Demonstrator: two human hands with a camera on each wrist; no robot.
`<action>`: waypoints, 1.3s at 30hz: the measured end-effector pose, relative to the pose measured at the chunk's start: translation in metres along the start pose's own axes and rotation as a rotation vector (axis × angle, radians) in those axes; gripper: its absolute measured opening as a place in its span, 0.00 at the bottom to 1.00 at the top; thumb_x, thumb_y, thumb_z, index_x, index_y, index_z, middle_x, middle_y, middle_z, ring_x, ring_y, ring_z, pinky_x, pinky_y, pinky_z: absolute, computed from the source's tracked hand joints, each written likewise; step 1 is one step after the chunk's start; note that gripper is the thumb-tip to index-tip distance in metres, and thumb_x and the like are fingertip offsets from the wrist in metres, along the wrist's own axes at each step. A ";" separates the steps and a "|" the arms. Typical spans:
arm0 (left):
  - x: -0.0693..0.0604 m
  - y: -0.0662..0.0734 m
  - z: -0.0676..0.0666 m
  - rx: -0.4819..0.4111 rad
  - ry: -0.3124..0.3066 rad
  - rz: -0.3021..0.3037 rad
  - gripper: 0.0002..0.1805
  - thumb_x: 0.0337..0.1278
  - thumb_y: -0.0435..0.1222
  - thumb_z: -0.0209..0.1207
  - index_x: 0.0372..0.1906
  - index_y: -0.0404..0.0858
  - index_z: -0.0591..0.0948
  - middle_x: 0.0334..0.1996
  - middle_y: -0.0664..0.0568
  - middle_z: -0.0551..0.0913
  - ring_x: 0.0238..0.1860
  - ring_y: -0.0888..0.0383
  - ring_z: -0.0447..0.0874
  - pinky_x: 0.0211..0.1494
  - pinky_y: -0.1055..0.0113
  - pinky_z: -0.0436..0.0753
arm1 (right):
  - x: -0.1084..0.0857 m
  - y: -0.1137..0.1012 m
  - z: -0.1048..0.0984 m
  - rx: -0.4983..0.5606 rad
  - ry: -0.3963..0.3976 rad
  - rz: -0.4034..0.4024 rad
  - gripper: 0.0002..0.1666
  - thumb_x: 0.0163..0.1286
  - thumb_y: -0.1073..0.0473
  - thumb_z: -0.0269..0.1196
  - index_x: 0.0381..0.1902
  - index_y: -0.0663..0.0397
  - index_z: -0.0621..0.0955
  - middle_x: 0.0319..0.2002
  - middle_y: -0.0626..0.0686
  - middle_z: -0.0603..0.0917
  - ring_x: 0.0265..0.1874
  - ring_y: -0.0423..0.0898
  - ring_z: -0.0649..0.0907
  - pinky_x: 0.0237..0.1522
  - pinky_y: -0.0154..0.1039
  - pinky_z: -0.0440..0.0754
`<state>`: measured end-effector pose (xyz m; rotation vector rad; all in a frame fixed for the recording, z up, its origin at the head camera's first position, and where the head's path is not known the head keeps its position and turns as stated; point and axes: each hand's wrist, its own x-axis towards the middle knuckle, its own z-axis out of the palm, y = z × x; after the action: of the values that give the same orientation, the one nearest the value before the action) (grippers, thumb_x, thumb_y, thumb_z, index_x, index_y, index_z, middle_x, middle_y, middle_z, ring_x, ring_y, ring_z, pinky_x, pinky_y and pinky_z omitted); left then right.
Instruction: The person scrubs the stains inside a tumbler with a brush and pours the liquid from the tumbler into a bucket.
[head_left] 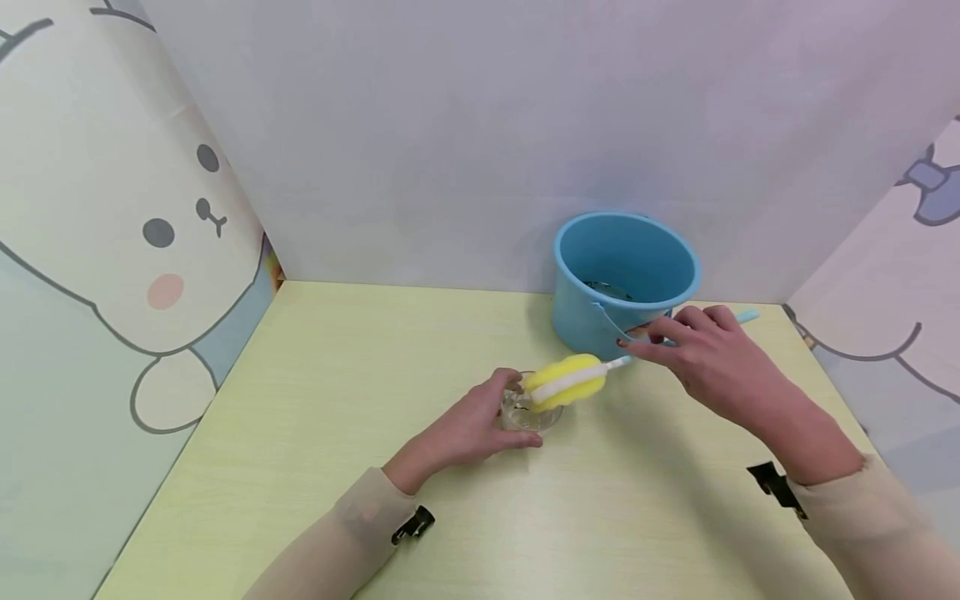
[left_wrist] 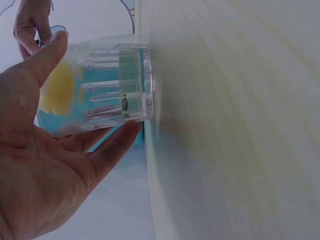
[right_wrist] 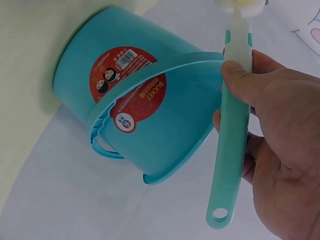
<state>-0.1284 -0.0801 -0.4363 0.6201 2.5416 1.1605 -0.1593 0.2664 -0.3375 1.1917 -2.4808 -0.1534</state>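
Note:
A clear ribbed glass (left_wrist: 102, 82) stands upright on the table. My left hand (head_left: 472, 421) curls round its side, thumb on one side and fingers on the other. In my right hand (head_left: 708, 362) is a cup brush, gripped by its teal-and-white handle (right_wrist: 232, 130) between thumb and fingers. The brush's yellow and white sponge head (head_left: 567, 382) slants down at the glass's mouth; through the glass wall in the left wrist view, the yellow sponge (left_wrist: 59, 90) shows blurred.
Behind the right hand stands a blue bucket (head_left: 577, 321) with a red label (right_wrist: 142, 102) and its handle hanging down. Something clear lies inside it, hard to make out. A pale wall (head_left: 420, 150) closes off the back of the yellowish table (head_left: 315, 375); cartoon-printed panels flank it.

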 end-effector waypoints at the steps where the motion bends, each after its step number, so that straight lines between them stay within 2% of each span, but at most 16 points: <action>1: 0.000 0.000 0.000 -0.002 0.000 0.003 0.53 0.55 0.56 0.78 0.77 0.42 0.63 0.69 0.49 0.76 0.67 0.54 0.77 0.69 0.54 0.78 | -0.001 0.001 0.000 0.003 0.002 0.001 0.44 0.48 0.72 0.83 0.62 0.37 0.86 0.52 0.53 0.83 0.45 0.61 0.79 0.41 0.58 0.73; 8: 0.001 -0.003 0.001 0.000 0.006 0.014 0.52 0.55 0.57 0.77 0.76 0.42 0.63 0.67 0.49 0.77 0.63 0.55 0.78 0.66 0.56 0.79 | -0.007 0.005 -0.002 0.003 0.007 -0.007 0.47 0.46 0.72 0.83 0.64 0.36 0.84 0.53 0.53 0.83 0.42 0.60 0.79 0.42 0.59 0.73; 19: 0.001 -0.003 0.002 0.016 0.002 0.015 0.53 0.55 0.58 0.77 0.76 0.41 0.63 0.63 0.49 0.79 0.58 0.57 0.80 0.62 0.59 0.81 | -0.015 0.012 -0.004 0.012 0.015 0.000 0.41 0.43 0.74 0.83 0.57 0.40 0.87 0.49 0.54 0.83 0.43 0.61 0.79 0.42 0.60 0.72; 25: 0.001 -0.003 0.001 0.016 0.004 0.010 0.53 0.55 0.58 0.77 0.77 0.41 0.62 0.64 0.48 0.78 0.60 0.55 0.80 0.64 0.57 0.80 | -0.019 0.014 -0.004 0.028 0.034 0.006 0.39 0.43 0.72 0.83 0.55 0.43 0.89 0.46 0.54 0.83 0.43 0.61 0.79 0.44 0.61 0.73; 31: 0.001 -0.002 0.001 0.021 0.014 0.016 0.53 0.55 0.57 0.77 0.76 0.40 0.63 0.63 0.47 0.78 0.60 0.54 0.80 0.64 0.56 0.80 | -0.023 0.016 -0.004 0.032 0.056 -0.002 0.39 0.44 0.74 0.80 0.55 0.43 0.89 0.45 0.53 0.82 0.41 0.60 0.78 0.42 0.60 0.71; 39: 0.000 0.001 0.001 0.013 0.008 -0.004 0.54 0.55 0.56 0.78 0.77 0.39 0.62 0.63 0.47 0.79 0.60 0.54 0.80 0.64 0.56 0.81 | -0.028 0.015 -0.004 0.020 0.042 0.017 0.40 0.43 0.74 0.82 0.56 0.42 0.88 0.45 0.53 0.82 0.42 0.60 0.79 0.43 0.61 0.72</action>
<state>-0.1281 -0.0790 -0.4363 0.6145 2.5579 1.1490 -0.1528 0.2979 -0.3376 1.1691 -2.4606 -0.0985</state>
